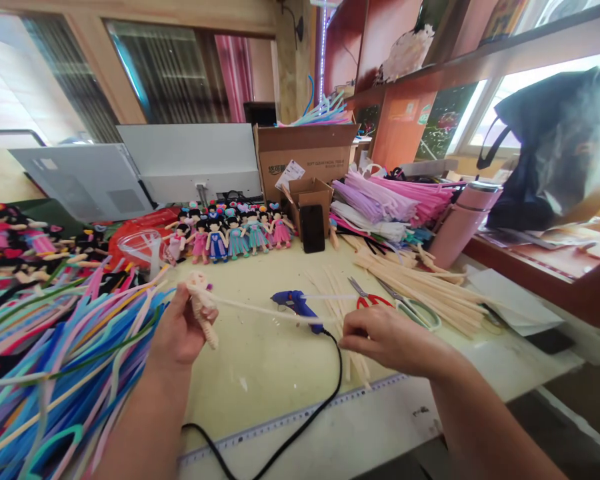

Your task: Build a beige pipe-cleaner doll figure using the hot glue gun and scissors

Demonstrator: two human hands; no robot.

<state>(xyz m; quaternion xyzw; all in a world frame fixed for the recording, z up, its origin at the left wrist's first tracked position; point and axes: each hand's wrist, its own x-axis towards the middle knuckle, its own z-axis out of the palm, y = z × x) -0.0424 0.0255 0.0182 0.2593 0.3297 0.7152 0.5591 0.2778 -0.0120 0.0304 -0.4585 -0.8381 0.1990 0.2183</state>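
Observation:
My left hand (180, 327) is closed around a small cream doll body (201, 310) made of fuzzy stems. From the doll a cream pipe cleaner (265, 309) stretches to the right, drawn nearly straight. Its other end is pinched in the fingers of my right hand (380, 337). Behind and below that stem, a blue glue gun (297, 307) lies on the table with a clear glue stick at its back. Just beyond my right hand are red-handled scissors (373, 301) and a pair with pale green handles (420, 313).
Finished dolls (237, 233) stand in rows at the back beside a phone (313, 229). Coloured pipe cleaners (80, 360) heap at the left; cream ones (425, 287) lie at the right near a pink bottle (465, 223). The black cord (300, 427) crosses the ruler (280, 420) in front.

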